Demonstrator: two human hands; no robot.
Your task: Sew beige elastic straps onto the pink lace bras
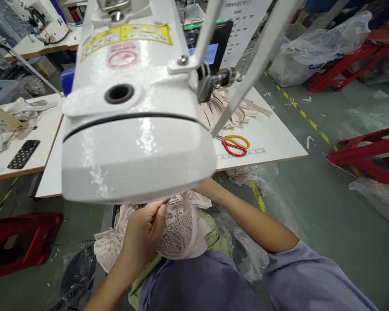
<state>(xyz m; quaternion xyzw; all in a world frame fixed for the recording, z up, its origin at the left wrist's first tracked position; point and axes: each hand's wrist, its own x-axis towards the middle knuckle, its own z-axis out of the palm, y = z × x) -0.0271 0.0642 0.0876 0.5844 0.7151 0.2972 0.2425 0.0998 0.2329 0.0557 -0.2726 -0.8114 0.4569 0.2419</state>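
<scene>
A pale pink lace bra (178,229) lies over my lap, below the head of a white sewing machine (139,160). My left hand (151,222) is closed on the bra's upper edge, thumb and fingers pinching the lace. One lace cup faces up to the right of that hand; more lace hangs to its left. My right hand (202,186) reaches in from the right under the machine head, close to the bra's far edge. Its fingers are hidden by the machine, so I cannot see what they touch. Green cloth (215,237) shows beneath the bra.
On the white tabletop (278,144) are scissors (235,144) with red and yellow handles, a ruler (256,150) and beige fabric strips (227,112). A phone (23,154) rests on the left table. Red stools (369,155) and plastic bags stand around on the floor.
</scene>
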